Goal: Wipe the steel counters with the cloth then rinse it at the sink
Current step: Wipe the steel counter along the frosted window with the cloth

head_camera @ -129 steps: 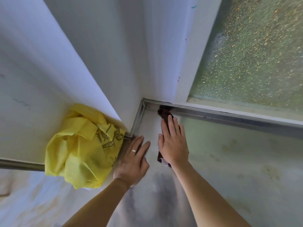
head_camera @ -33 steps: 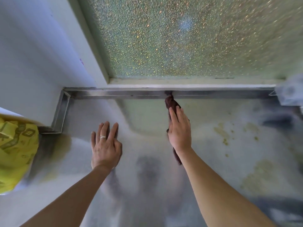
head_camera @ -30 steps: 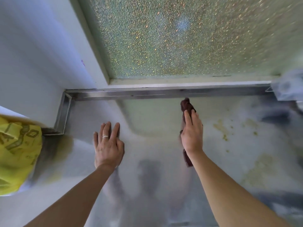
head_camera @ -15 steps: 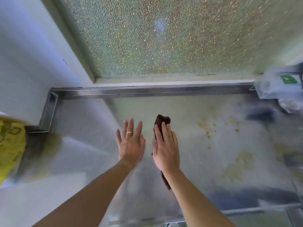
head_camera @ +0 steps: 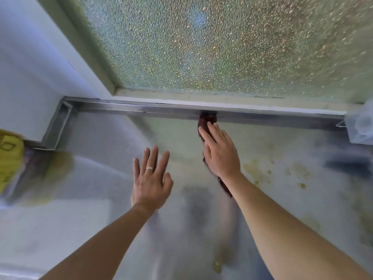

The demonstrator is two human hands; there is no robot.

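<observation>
My right hand (head_camera: 221, 156) presses the cloth (head_camera: 207, 123) flat, fingers together, against the counter's (head_camera: 101, 178) back edge; left hand (head_camera: 150, 182) splayed flat, holding nothing.

Pretty bright shot overall, all daylight pouring through the pebbled window (head_camera: 232, 43), which sparkled with tiny coloured glints. The steel counter (head_camera: 90, 188) threw back a soft, milky sheen rather than hard glare, and carried hazy dark reflections, including a blurry smudge between the forearms. Shadows were weak and diffuse, just a darker patch by the yellow bag (head_camera: 9, 160) at the left edge. Wide-angle lens bent things hard: the window frame leaned and the arms ballooned toward the bottom. Right hand (head_camera: 221, 154) looked a bit motion-smeared, and the edges were soft, especially the far right.
</observation>
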